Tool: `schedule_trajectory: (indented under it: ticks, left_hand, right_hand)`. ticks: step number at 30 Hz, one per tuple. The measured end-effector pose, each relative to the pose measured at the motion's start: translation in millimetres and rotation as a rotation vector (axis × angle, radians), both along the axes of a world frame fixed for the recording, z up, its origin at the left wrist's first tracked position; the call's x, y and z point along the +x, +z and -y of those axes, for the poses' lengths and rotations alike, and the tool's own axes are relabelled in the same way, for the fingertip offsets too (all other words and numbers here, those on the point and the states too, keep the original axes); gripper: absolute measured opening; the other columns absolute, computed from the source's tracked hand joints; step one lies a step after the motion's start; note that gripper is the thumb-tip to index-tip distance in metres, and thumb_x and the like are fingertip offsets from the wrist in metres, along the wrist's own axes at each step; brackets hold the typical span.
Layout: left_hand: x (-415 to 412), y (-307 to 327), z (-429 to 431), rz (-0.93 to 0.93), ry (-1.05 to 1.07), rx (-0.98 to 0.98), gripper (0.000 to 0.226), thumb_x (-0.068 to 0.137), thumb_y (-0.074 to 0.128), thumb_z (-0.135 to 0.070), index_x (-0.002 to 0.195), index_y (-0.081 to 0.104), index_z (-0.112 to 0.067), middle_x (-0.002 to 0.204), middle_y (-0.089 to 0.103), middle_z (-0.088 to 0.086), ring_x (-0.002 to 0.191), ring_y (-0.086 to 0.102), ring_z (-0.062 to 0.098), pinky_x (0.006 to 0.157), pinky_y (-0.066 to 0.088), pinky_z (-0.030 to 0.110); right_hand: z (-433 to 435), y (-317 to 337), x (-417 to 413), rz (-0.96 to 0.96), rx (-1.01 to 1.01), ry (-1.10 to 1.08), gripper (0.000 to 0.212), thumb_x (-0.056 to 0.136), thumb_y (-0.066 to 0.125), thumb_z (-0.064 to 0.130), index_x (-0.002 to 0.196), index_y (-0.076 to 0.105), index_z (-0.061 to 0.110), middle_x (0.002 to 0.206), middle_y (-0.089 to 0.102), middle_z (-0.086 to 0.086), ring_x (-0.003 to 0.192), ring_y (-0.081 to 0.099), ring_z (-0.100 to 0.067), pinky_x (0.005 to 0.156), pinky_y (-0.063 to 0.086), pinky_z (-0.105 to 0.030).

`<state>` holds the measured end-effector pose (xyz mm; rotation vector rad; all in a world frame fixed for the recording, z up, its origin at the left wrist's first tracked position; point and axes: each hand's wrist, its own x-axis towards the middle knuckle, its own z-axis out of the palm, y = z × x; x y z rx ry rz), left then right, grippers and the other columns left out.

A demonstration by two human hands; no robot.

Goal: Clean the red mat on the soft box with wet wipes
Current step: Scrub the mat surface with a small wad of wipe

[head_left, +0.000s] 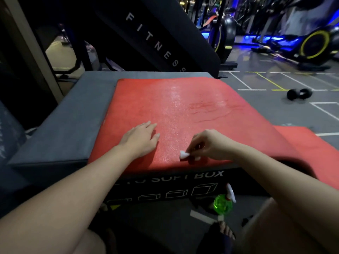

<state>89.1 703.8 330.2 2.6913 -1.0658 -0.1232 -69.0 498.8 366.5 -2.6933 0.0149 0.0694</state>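
Right hand (205, 143) hides most of wet wipe (184, 154).

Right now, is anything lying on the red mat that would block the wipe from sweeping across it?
Only the left hand, resting flat on the red mat just left of the wet wipe. The right hand pinches that wipe at the near edge; nothing else shows on the mat ahead.

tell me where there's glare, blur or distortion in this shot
Head view: a pale glare streak crosses the red mat; the machines behind are dim, blue-lit; the wide lens bows the soft box edges; the wet wipe looks slightly blurred.
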Motion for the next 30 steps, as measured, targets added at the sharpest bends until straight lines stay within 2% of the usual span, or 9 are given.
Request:
schedule_trajectory:
  ticks: [4,6,11,15,18,23,25,28,30]
  left_hand:
    - [6.0,-4.9,2.8,-0.006,-0.002,0.052,0.058,0.107,0.037,-0.047,0.16,0.031,-0.024,0.168,0.024,0.002,0.155,0.021,0.021,0.125,0.021,0.045]
    - [8.8,-6.3,6.3,0.007,-0.004,0.069,0.058,0.107,0.036,-0.047,0.159,0.032,-0.023,0.168,0.024,0.003,0.155,0.021,0.021,0.125,0.02,0.046]
    - [13.3,-3.3,21.1,0.031,-0.009,0.077,0.054,0.107,0.037,-0.044,0.151,0.045,-0.013,0.166,0.03,0.008,0.154,0.024,0.024,0.124,0.024,0.046]
    - [13.9,4.7,34.8,0.061,0.024,0.046,0.046,0.106,0.04,-0.041,0.132,0.055,-0.005,0.15,0.049,0.012,0.14,0.044,0.03,0.112,0.037,0.043]
    - [14.8,6.0,42.9,0.12,0.025,0.075,0.038,0.106,0.042,-0.038,0.12,0.054,-0.005,0.131,0.06,0.016,0.125,0.054,0.035,0.1,0.041,0.043]
    - [27.2,1.6,56.9,0.148,0.042,0.051,0.035,0.106,0.042,-0.039,0.118,0.052,-0.007,0.125,0.061,0.018,0.12,0.056,0.038,0.097,0.042,0.044]
    - [32.8,0.9,62.9,0.161,0.043,0.036,0.036,0.106,0.042,-0.039,0.118,0.053,-0.007,0.124,0.06,0.016,0.121,0.054,0.037,0.097,0.043,0.045]
    - [40.9,0.4,69.7,0.165,0.054,0.006,0.037,0.106,0.041,-0.039,0.119,0.054,-0.007,0.125,0.057,0.015,0.121,0.052,0.035,0.095,0.043,0.046]
    - [47.7,-1.2,73.0,0.173,0.06,-0.013,0.037,0.106,0.042,-0.038,0.12,0.054,-0.006,0.125,0.057,0.015,0.121,0.051,0.035,0.095,0.043,0.047]
  right_hand:
    - [-4.6,-17.5,-0.7,0.217,-0.041,-0.005,0.011,0.083,0.076,0.017,0.094,0.078,0.02,0.084,0.063,0.013,0.071,0.057,-0.001,0.066,0.04,-0.009]
    - [-6.9,-24.0,-1.3,0.259,-0.038,-0.002,0.011,0.083,0.075,0.014,0.093,0.078,0.019,0.084,0.061,0.012,0.07,0.056,-0.003,0.066,0.038,-0.008]
    - [9.5,-4.8,-23.9,0.102,-0.039,0.074,0.011,0.081,0.078,0.019,0.088,0.078,0.027,0.083,0.066,0.016,0.073,0.063,0.002,0.069,0.046,-0.012]
    - [27.2,3.6,-37.2,0.011,-0.001,0.049,0.014,0.077,0.081,0.019,0.088,0.079,0.028,0.084,0.07,0.015,0.075,0.067,-0.001,0.07,0.051,-0.017]
    - [29.9,-3.4,-22.1,0.124,-0.042,0.015,0.015,0.076,0.08,0.013,0.087,0.079,0.023,0.084,0.071,0.012,0.073,0.065,-0.002,0.072,0.051,-0.019]
    - [35.2,-20.1,18.5,0.305,-0.046,-0.09,0.014,0.073,0.08,0.009,0.085,0.079,0.017,0.08,0.069,0.004,0.07,0.06,-0.008,0.069,0.047,-0.023]
    - [38.1,-15.2,20.9,0.254,-0.009,-0.099,0.015,0.073,0.08,0.008,0.084,0.08,0.019,0.078,0.069,0.005,0.069,0.064,-0.009,0.067,0.046,-0.022]
    - [45.5,0.6,10.0,0.023,0.147,-0.018,0.014,0.075,0.081,0.01,0.085,0.079,0.02,0.079,0.072,0.004,0.069,0.069,-0.009,0.066,0.053,-0.023]
    - [51.0,2.9,6.6,-0.061,0.217,-0.001,0.014,0.076,0.08,0.014,0.086,0.079,0.024,0.081,0.073,0.004,0.072,0.07,-0.013,0.067,0.054,-0.027]
